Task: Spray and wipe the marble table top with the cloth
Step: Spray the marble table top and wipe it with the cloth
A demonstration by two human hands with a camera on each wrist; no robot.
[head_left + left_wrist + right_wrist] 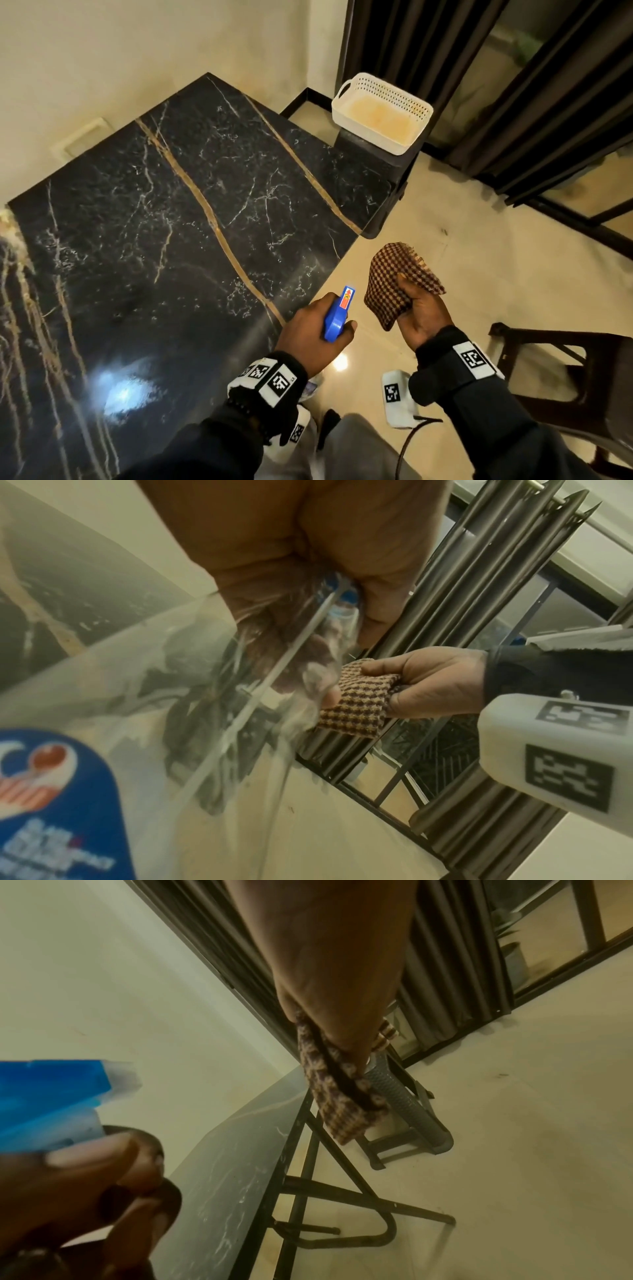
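Left hand (310,330) gripping spray bottle (339,313) at marble table top (164,219) edge, right hand (423,317) clutching cloth (394,279) beside it.

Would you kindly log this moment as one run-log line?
left hand: grips spray bottle | right hand: holds cloth | table: cloth off it
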